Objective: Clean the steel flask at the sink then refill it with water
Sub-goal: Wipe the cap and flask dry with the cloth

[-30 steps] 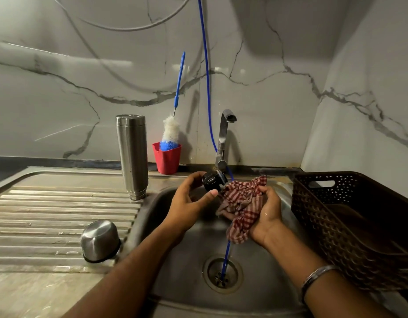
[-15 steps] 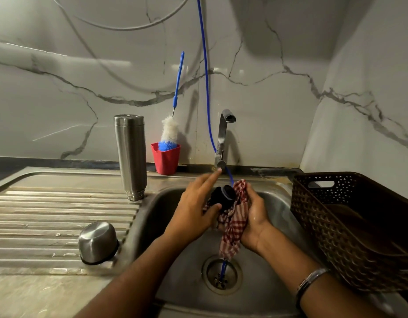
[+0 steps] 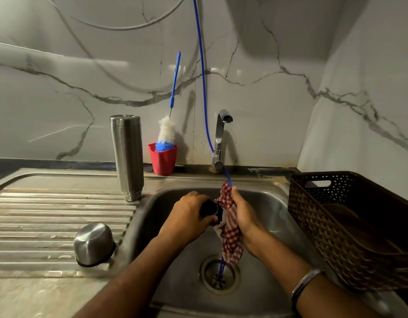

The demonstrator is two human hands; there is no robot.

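Just one steel flask upright, left hand gripping one black stopper, right hand clutching one checked cloth

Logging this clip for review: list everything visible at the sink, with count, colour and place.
steel flask: 1, silver, upright on drainboard beside basin
steel cup lid: 1, silver, upside down on drainboard
black stopper: 1, black, over basin, in left hand
checked cloth: 1, red and white, over basin, in right hand
bottle brush: 1, blue and white, standing in red cup
red cup: 1, red, sink ledge by wall
tap: 1, silver, behind basin
blue hose: 1, blue, wall down to drain
basket: 1, brown, right of basin
sink: 1, steel
left hand: grips stopper
right hand: grips cloth
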